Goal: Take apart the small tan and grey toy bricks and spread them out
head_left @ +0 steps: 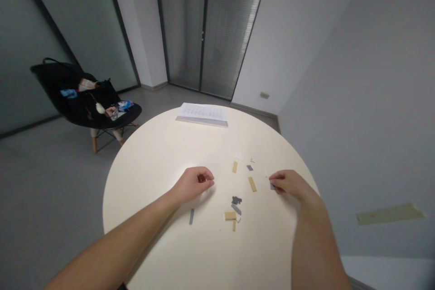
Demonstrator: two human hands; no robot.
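Observation:
My right hand (287,183) pinches a small flat grey piece (272,186) at the right of the round white table (163,154). My left hand (196,183) hovers left of the middle, its fingers curled and the thumb slightly apart, with nothing visible between the tips. Between the hands lie tan strips (252,184), another tan strip (234,167) and a small dark grey piece (249,167). Closer to me is a cluster with a dark grey jagged piece (237,200), a grey strip (236,209) and a tan block (229,215). One grey strip (191,216) lies below my left hand.
At the table's far edge rests a white booklet or stack of paper (202,113). A black chair (54,86) with a bag and small items stands on the left. A wall (360,113) runs along the right, with a tape strip (390,214) on it.

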